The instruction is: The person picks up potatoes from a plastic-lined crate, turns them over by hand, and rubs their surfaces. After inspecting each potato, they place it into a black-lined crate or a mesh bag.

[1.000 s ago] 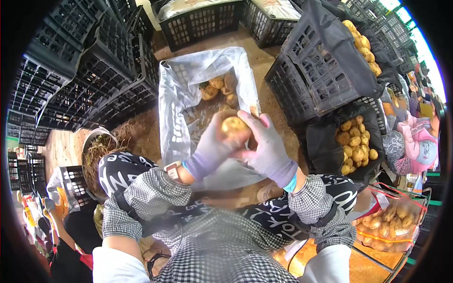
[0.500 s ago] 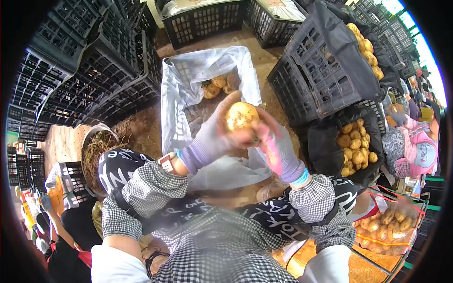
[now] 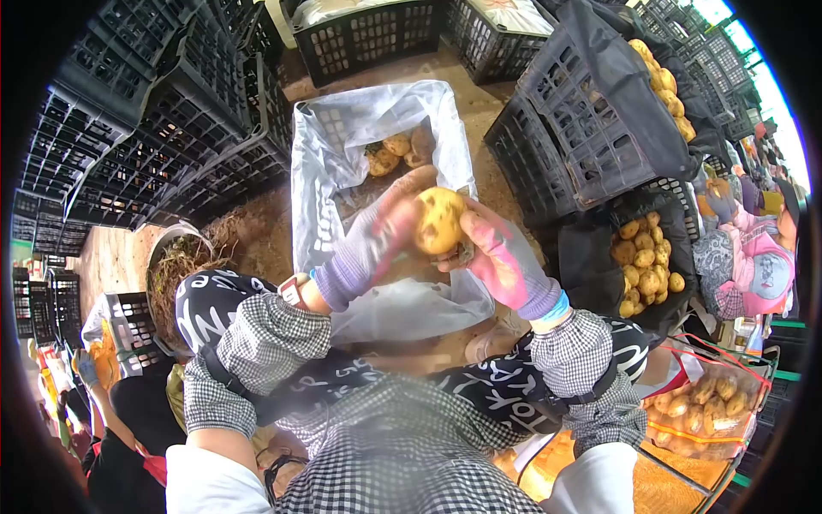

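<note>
A yellow potato [image 3: 439, 220] with darker patches is held up between both hands over a crate lined with white plastic [image 3: 312, 171]. My left hand [image 3: 372, 240], in a grey and purple glove, presses against its left side and is slightly blurred. On its right side, my right hand [image 3: 499, 257], in a glove with pink on the fingers, grips it with the thumb and fingers. Inside the lined crate, several potatoes [image 3: 399, 151] lie near the far end.
Stacked black crates [image 3: 163, 120] stand at left, beside a bucket of roots [image 3: 180, 261]. At right are a tilted black crate [image 3: 591, 111] and a black-lined crate of potatoes [image 3: 646, 265]. A person in pink [image 3: 753, 270] is at far right, another [image 3: 137, 428] at lower left.
The potato has turned to show a more patched side. My left hand has shifted slightly left and down, and my right hand's fingers now sit further along the potato's right side.
</note>
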`<state>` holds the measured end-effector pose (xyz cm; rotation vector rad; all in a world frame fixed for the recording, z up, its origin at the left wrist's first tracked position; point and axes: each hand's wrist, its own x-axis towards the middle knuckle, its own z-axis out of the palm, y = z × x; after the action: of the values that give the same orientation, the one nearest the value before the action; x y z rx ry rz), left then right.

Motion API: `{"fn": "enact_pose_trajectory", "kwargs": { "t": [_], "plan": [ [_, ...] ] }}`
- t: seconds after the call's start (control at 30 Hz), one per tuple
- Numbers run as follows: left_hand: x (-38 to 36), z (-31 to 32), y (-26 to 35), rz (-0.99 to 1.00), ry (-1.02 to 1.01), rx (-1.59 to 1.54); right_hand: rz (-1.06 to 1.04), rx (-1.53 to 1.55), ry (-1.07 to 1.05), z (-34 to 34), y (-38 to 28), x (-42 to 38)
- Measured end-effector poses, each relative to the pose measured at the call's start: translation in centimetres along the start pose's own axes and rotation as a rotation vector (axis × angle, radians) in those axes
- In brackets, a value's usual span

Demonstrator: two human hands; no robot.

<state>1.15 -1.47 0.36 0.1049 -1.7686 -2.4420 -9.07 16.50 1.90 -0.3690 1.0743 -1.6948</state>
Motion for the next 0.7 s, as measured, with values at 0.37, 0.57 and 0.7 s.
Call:
{"fn": "enact_pose_trajectory", "kwargs": {
  "t": [0.37,0.57,0.7],
  "plan": [
    [-1.0,-0.7,-0.3,-0.184,-0.041,-0.523,-0.248,-0.224,0.123,0.8,0.6,0.5],
    [-1.1,1.0,0.4,0.016,-0.080,-0.243,-0.730,-1.299,0.271,1.1,0.3,0.5],
    [-0.8,0.6,2.2,-0.179,-0.007,-0.225,-0.674,-1.325,0.246,0.9,0.7,0.3]
  ]
}}
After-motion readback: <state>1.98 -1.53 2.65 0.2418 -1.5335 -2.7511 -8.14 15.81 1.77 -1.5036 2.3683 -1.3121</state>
